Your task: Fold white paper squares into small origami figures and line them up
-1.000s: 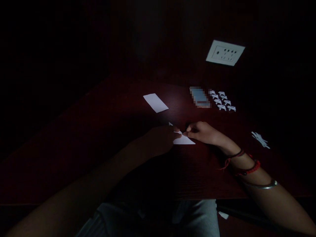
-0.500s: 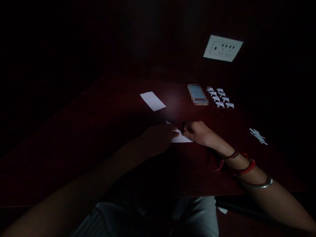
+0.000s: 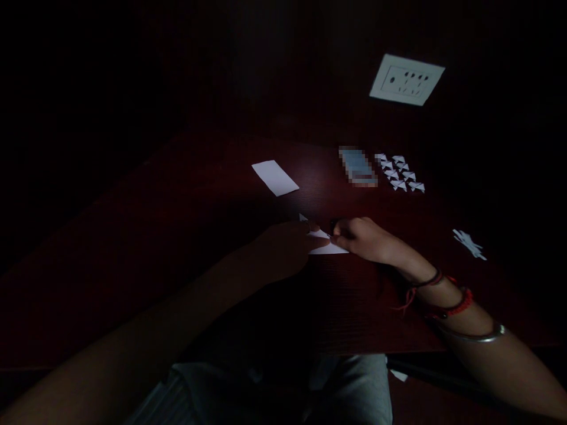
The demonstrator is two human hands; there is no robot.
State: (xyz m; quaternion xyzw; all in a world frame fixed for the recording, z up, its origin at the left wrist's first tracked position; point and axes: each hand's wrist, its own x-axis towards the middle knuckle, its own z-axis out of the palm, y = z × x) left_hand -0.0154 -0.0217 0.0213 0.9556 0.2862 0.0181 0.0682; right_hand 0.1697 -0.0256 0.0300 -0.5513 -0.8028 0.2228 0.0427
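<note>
A folded white paper [image 3: 326,248] lies on the dark red table, with a straight edge toward me and a small tip showing beyond my fingers. My left hand [image 3: 292,248] rests on its left part, thumb and forefinger stretched out and pressing it down. At the slanting far edge, my right hand [image 3: 361,238] is closed, fingers curled and thumb tip touching the paper near the left thumb. Whatever those curled fingers may hold is hidden in shadow.
A flat white sheet [image 3: 275,178] lies farther back. Beyond my right hand are a blurred-out phone-like rectangle [image 3: 358,166] and several small folded paper pieces [image 3: 399,175]. Thin paper strips [image 3: 469,244] lie at right. A wall socket [image 3: 407,80] is above; the room is dark.
My left thumb has stretched farther right across the paper. The right hand has shifted slightly right, its thumb now close to the left one. The view has tilted a little.
</note>
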